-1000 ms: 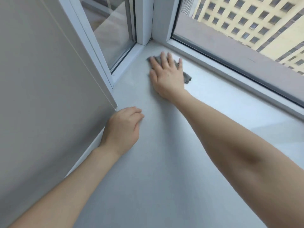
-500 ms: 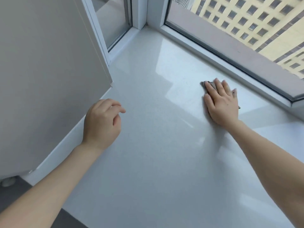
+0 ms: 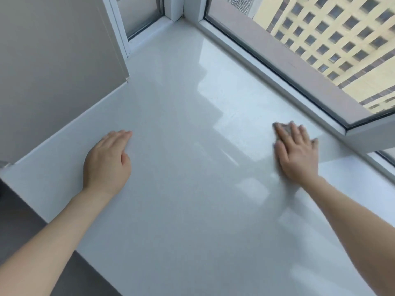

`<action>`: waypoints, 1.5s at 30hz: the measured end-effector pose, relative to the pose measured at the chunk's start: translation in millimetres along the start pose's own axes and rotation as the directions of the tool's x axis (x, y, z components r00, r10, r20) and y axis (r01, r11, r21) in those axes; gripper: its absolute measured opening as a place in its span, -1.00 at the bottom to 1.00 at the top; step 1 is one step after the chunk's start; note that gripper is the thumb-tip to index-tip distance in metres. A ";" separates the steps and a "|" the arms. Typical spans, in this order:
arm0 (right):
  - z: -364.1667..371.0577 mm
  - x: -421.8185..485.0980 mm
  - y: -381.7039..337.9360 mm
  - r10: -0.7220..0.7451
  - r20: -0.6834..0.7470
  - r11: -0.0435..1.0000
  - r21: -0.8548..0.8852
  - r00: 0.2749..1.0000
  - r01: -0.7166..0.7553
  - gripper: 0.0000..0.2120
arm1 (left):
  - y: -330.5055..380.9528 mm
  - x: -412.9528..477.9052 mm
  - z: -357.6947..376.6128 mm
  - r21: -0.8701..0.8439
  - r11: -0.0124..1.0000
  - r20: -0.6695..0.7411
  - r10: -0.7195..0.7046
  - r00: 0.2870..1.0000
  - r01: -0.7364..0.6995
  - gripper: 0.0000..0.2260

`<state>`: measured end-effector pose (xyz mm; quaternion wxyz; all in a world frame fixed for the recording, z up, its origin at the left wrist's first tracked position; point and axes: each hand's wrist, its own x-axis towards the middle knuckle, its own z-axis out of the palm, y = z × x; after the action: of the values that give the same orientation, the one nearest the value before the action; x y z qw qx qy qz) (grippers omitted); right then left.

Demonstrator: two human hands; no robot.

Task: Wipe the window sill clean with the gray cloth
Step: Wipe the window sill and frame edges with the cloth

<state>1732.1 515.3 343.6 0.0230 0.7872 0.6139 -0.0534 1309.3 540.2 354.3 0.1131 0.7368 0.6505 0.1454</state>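
The wide white window sill (image 3: 181, 146) fills the middle of the view, glossy with reflections. My right hand (image 3: 296, 154) lies flat on it near the window frame at the right, pressing down the gray cloth (image 3: 285, 127). Only small gray bits of the cloth show past my fingertips and beside my little finger; the hand is blurred by motion. My left hand (image 3: 106, 161) rests palm down on the sill near its left edge, fingers together, holding nothing.
A white window frame (image 3: 267, 67) runs along the far right side and meets a second pane at the corner (image 3: 175, 11). A gray roller blind (image 3: 53, 60) hangs at the left. The sill's front edge (image 3: 64, 236) drops to a dark floor.
My right hand has slid the cloth from the far corner along the frame toward the right and nearer to me. My left hand has flattened onto the sill.
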 end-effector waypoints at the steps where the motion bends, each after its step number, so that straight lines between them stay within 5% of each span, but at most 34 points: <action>1: -3.2 20.2 4.3 0.184 0.007 0.982 0.049 0.983 -0.184 -0.49 | 0.1 -3.6 2.8 0.001 1.000 0.010 -0.024 1.000 0.024 -0.58; 3: -7.8 45.5 -21.5 0.419 0.046 0.895 0.146 0.907 -0.421 -0.48 | -0.7 -6.9 7.4 0.011 0.999 -0.001 -0.053 0.999 0.053 -0.57; 5: -2.2 40.3 -71.0 0.372 0.040 0.910 0.180 0.927 -0.373 -0.47 | 0.4 -6.8 9.5 0.019 0.998 -0.012 -0.055 0.998 0.055 -0.54; 8: 20.0 -38.3 -139.6 -0.178 -0.050 0.977 0.107 0.983 0.183 -0.48 | 0.8 -5.1 11.1 0.023 0.997 -0.014 -0.072 0.997 0.073 -0.55; 11: 18.1 -92.6 -127.8 -0.704 0.041 0.710 0.027 0.709 0.704 -0.51 | 2.6 -5.6 9.9 0.025 0.995 -0.013 -0.097 0.995 0.097 -0.54; 13: 8.9 -57.5 -92.6 -0.807 0.067 0.588 0.003 0.587 0.809 -0.53 | 2.4 -6.6 8.2 0.041 0.996 -0.016 -0.080 0.997 0.081 -0.54; 15: 4.6 0.7 -68.9 -0.651 -0.005 0.759 -0.029 0.759 0.650 -0.52 | -1.0 -7.6 6.5 0.054 0.997 -0.026 -0.054 0.998 0.056 -0.54; 17: 0.6 56.2 -68.7 -0.255 -0.055 0.966 0.020 0.965 0.256 -0.52 | -5.1 -5.4 3.2 0.049 0.997 -0.033 -0.056 0.998 0.057 -0.54; 20: -3.2 105.2 -129.4 0.157 -0.021 0.982 0.110 0.987 -0.154 -0.47 | -12.8 1.2 -4.7 -0.081 0.988 -0.091 -0.136 0.987 0.128 -0.55; 21: -3.4 107.9 -160.1 0.146 -0.009 0.982 0.123 0.989 -0.144 -0.46 | -15.8 1.8 -8.7 -0.164 0.973 -0.133 -0.186 0.973 0.164 -0.57; 23: 4.8 88.2 -222.3 -0.101 -0.032 0.987 0.121 0.994 0.104 -0.46 | -24.2 -0.9 -18.5 -0.301 0.930 -0.233 -0.288 0.929 0.213 -0.62; 26: 24.4 -17.5 -280.7 -0.576 -0.059 0.812 0.069 0.815 0.579 -0.45 | -38.8 -14.2 -32.6 -0.411 0.875 -0.310 -0.399 0.863 0.256 -0.64; 28: 28.0 -103.5 -276.7 -0.830 0.004 0.557 0.066 0.558 0.828 -0.46 | -47.5 -25.3 -40.1 -0.435 0.860 -0.327 -0.427 0.843 0.267 -0.63; 30: 25.4 -142.6 -244.8 -0.952 0.106 0.297 0.088 0.288 0.951 -0.48 | -53.7 -35.9 -44.8 -0.419 0.860 -0.326 -0.441 0.836 0.290 -0.63; 31: 23.3 -135.8 -226.6 -0.974 0.116 0.207 0.113 0.194 0.972 -0.50 | -55.8 -40.6 -45.9 -0.410 0.863 -0.317 -0.439 0.841 0.296 -0.64; 32: 23.0 -117.1 -210.4 -0.980 0.093 0.184 0.106 0.174 0.977 -0.52 | -58.0 -45.1 -47.0 -0.402 0.867 -0.308 -0.431 0.848 0.294 -0.64; 33: 21.8 -92.8 -198.0 -0.971 0.068 0.233 0.070 0.228 0.970 -0.53 | -61.4 -49.5 -47.7 -0.389 0.875 -0.307 -0.418 0.855 0.288 -0.65; 35: 17.3 -35.4 -185.8 -0.843 -0.007 0.537 -0.013 0.537 0.843 -0.49 | -68.8 -59.9 -48.4 -0.349 0.899 -0.318 -0.380 0.869 0.266 -0.66; 37: 11.9 9.8 -195.3 -0.497 -0.083 0.867 0.000 0.864 0.498 -0.45 | -76.1 -71.5 -48.8 -0.320 0.918 -0.346 -0.345 0.872 0.236 -0.66; 38: 10.4 23.6 -212.1 -0.297 -0.098 0.953 0.035 0.950 0.301 -0.44 | -80.2 -77.0 -50.2 -0.321 0.918 -0.370 -0.348 0.862 0.233 -0.66; 40: 9.3 25.6 -264.0 -0.041 -0.057 0.995 0.090 0.998 0.046 -0.42 | -87.0 -88.3 -54.4 -0.354 0.903 -0.407 -0.384 0.829 0.245 -0.64; 41: 11.3 15.4 -294.2 -0.059 -0.055 0.993 0.095 0.997 0.064 -0.42 | -90.1 -94.2 -56.7 -0.374 0.893 -0.420 -0.402 0.814 0.249 -0.63; 43: 22.7 -24.7 -354.6 -0.322 -0.059 0.942 0.077 0.945 0.326 -0.45 | -97.3 -104.8 -60.2 -0.404 0.879 -0.431 -0.426 0.796 0.252 -0.62; 45: 32.7 -82.5 -396.7 -0.638 -0.046 0.768 0.039 0.769 0.639 -0.47 | -101.9 -113.4 -62.9 -0.412 0.872 -0.430 -0.441 0.788 0.263 -0.61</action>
<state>1326.0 529.7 332.0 -0.0266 0.5329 0.8434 -0.0623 1179.6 439.4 369.2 0.0840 0.5052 0.7502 0.4182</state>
